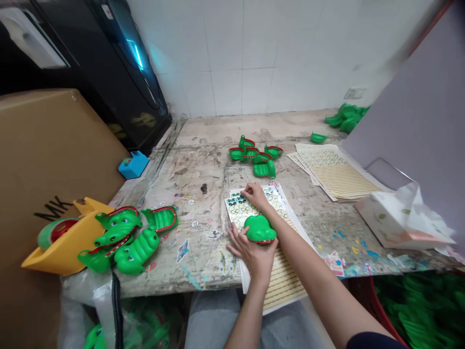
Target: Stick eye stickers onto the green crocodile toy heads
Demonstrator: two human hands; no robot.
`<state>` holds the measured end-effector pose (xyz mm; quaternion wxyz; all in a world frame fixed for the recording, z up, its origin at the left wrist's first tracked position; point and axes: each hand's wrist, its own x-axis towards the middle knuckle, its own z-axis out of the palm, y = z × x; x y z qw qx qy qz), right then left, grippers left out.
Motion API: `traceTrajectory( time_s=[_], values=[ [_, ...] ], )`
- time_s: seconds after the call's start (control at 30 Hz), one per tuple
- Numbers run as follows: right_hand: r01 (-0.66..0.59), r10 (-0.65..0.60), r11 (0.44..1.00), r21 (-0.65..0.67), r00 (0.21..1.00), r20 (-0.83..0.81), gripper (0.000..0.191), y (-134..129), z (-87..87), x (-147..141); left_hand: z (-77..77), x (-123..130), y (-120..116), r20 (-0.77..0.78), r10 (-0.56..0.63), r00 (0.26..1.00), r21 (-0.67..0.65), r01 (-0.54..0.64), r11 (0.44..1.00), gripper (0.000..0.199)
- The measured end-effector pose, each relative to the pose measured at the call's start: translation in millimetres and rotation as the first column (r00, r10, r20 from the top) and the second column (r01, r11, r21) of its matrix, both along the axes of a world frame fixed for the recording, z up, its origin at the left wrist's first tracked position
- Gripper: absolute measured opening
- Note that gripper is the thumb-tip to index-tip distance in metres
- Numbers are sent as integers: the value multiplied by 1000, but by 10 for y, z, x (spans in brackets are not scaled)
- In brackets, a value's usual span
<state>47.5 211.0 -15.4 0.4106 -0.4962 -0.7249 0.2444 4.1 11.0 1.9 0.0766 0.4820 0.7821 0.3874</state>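
My left hand (pixel 255 252) is wrapped round a green plastic crocodile head (pixel 258 228) with a red, toothed mouth edge, just above the table's front part. Beyond it, my right hand (pixel 255 194) pinches at the upper rows of a sticker sheet (pixel 250 211) printed with eye stickers and yellow, red-lined strips. Whether a sticker is between its fingertips is too small to see. The sheet lies on a stack of similar sheets, partly covered by both forearms. Farther back sit several green crocodile jaw pieces (pixel 262 157) with red edges.
Finished-looking crocodile heads (pixel 136 252) lie at the left edge beside a yellow scoop-like container (pixel 69 247) and a cardboard box (pixel 43 145). More sticker sheets (pixel 337 169) and a tissue box (pixel 403 223) are on the right. Green parts (pixel 347 118) are piled at the back right.
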Motion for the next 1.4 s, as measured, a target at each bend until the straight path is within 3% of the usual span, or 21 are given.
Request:
traceTrajectory(
  time_s=[0.3,0.4,0.5,0.57,0.7,0.8,0.9,1.0,1.13,1.4],
  values=[
    [-59,57,998,11,992,114,21,-5,17,-6,-23,6,11,6,5,1000,-2,-5,1000,66],
    [-32,26,993,-110,998,-55,28,-34,56,-11,-8,2,17,15,3,1000,-3,-3,1000,68],
    [-138,50,959,-247,942,-331,39,-88,152,12,16,-5,20,35,0,999,-9,1,1000,67],
    [-183,65,952,-247,905,-419,44,-153,254,33,29,-8,19,43,2,999,-6,-2,1000,66],
    [-18,-42,991,-134,901,-431,45,-380,486,52,36,-7,14,46,-1,999,6,1,1000,66],
    [38,-115,981,-191,905,-410,43,-627,577,86,32,-4,14,53,-6,999,11,5,1000,69],
    [47,-184,927,-372,921,-343,41,-903,555,184,28,6,15,56,4,998,18,-5,1000,69],
    [57,-233,882,-467,915,-329,39,-1133,502,294,29,17,14,52,16,999,33,-18,999,67],
    [18,-203,894,-448,907,-368,34,-1279,498,358,44,20,5,62,13,998,47,-16,999,66],
    [-38,-122,917,-396,920,-371,29,-1262,434,411,35,8,1,66,-3,998,60,-1,998,68]
  ],
)
